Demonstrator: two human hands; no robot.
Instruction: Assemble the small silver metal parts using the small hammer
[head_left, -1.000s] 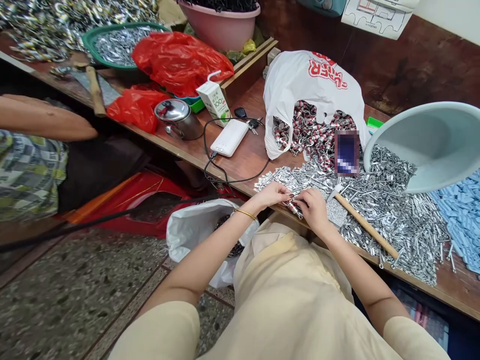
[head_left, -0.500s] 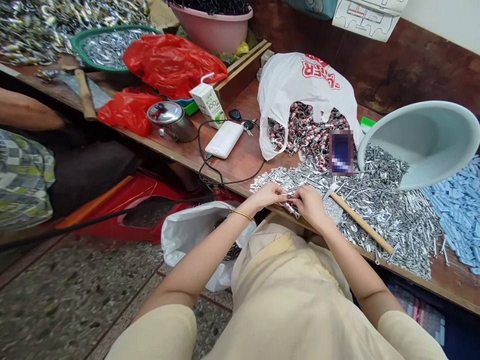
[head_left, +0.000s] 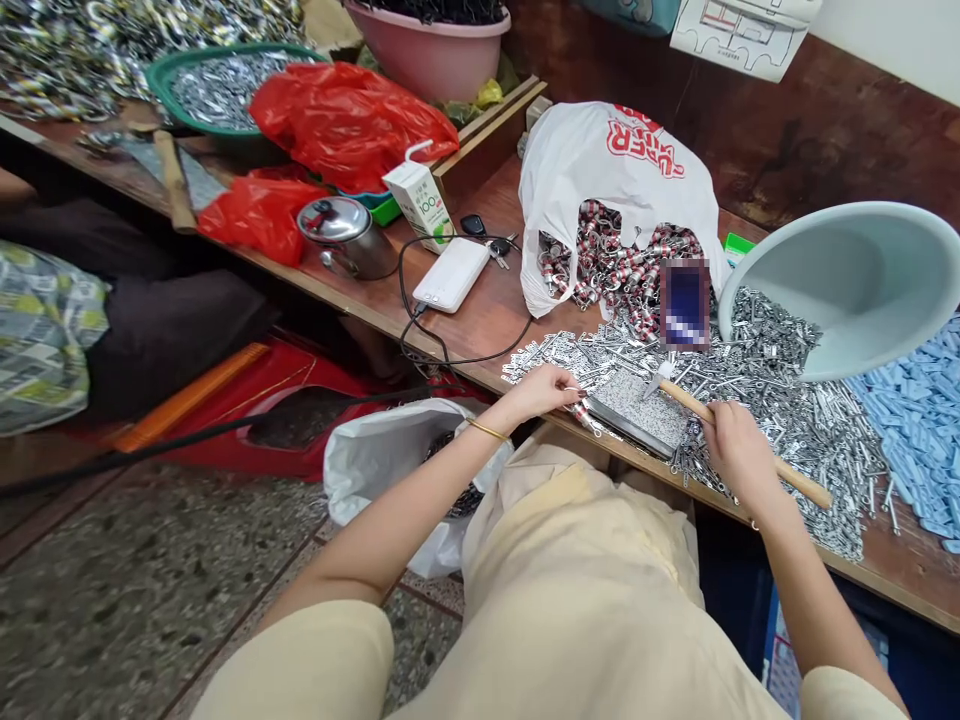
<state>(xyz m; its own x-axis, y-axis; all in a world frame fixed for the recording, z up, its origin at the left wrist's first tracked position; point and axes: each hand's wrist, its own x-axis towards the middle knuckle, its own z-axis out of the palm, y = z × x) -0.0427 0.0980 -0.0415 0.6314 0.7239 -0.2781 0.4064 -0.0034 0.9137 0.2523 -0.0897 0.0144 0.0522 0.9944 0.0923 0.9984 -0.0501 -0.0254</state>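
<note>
My left hand (head_left: 551, 388) is closed in a pinch at the table's front edge, holding a small red-and-silver metal fitting (head_left: 583, 412); its fingers hide part of that piece. My right hand (head_left: 739, 445) wraps round the wooden handle of a hammer (head_left: 802, 483), whose small metal head rests low over a speckled slab (head_left: 630, 398). A dark metal bar (head_left: 634, 430) runs along the slab's front side. Loose silver metal parts (head_left: 795, 440) lie heaped around the slab and under the hammer.
Behind the parts, a white plastic bag (head_left: 622, 170) spills red-and-silver fittings. A tilted grey basin (head_left: 885, 280) and blue pieces (head_left: 915, 420) lie right. Left are a power bank (head_left: 451, 275) with cable, a drink carton (head_left: 420, 205) and a steel mug (head_left: 349, 240). A lined bin (head_left: 360, 455) stands below.
My right hand has left the fitting beside my left hand, moved right and gripped the hammer handle. The hammer has shifted slightly right. My left hand stays at the table edge.
</note>
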